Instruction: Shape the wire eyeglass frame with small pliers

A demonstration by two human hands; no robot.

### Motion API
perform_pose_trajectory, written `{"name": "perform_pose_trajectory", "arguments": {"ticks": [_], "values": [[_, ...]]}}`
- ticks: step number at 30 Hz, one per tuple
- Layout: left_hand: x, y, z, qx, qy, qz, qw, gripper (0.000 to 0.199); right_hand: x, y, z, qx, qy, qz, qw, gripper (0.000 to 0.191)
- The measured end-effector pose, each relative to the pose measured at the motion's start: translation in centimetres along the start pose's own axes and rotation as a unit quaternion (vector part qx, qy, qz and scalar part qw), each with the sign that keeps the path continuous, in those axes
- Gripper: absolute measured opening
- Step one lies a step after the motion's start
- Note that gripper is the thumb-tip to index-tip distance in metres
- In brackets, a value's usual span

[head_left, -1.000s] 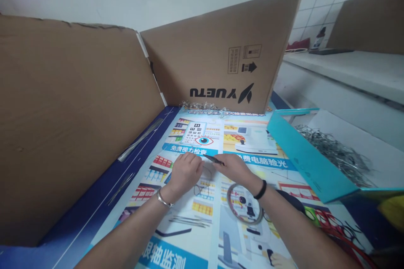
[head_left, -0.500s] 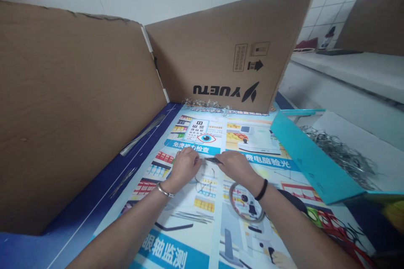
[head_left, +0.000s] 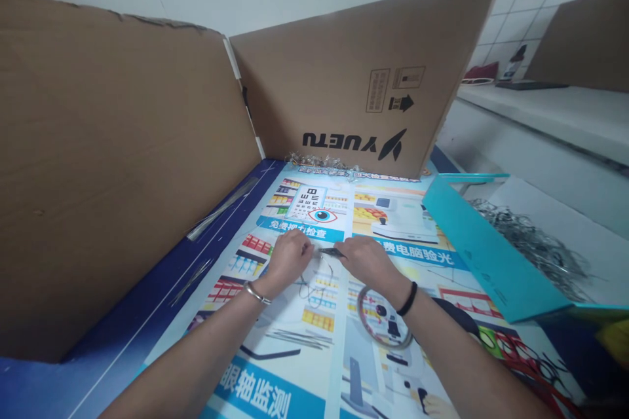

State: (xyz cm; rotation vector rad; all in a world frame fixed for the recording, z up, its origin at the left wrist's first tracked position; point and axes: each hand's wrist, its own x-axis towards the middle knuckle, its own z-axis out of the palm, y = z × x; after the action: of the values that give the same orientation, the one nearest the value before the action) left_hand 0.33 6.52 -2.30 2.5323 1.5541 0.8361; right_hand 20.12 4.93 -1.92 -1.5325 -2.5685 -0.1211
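My right hand (head_left: 372, 264) is closed around pliers; only their dark, pointed jaws (head_left: 333, 252) show, aimed left. Just left of that tip, my left hand (head_left: 291, 255) is pinched on a thin wire, though the exact spot it grips is too small to make out. Loose curls of the thin wire (head_left: 314, 293) hang or lie below the fingers. Beneath both wrists, several straight wire pieces (head_left: 299, 339) rest on the printed sheet (head_left: 335, 366). A wire coil (head_left: 361, 317) lies beside my right forearm.
Cardboard panels (head_left: 122, 163) stand left and behind (head_left: 319, 85). A turquoise box (head_left: 491, 255) at right holds tangled wire (head_left: 535, 239). Crumpled clear bits (head_left: 319, 162) lie along the back panel. Wire strips (head_left: 221, 209) lie at left; red-handled tools (head_left: 521, 357) are at lower right.
Both hands stay in nearly the same place. The wire curls below them have shifted slightly, and the whole view has moved a little.
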Motion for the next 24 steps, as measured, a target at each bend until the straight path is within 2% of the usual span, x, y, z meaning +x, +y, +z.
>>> {"name": "perform_pose_trajectory", "arguments": {"ticks": [24], "values": [[0.06,-0.5,0.2,-0.029,0.016,-0.001,0.999,0.017,-0.05,-0.05,-0.08,0.009,-0.003,-0.008,1.0,0.016]]}}
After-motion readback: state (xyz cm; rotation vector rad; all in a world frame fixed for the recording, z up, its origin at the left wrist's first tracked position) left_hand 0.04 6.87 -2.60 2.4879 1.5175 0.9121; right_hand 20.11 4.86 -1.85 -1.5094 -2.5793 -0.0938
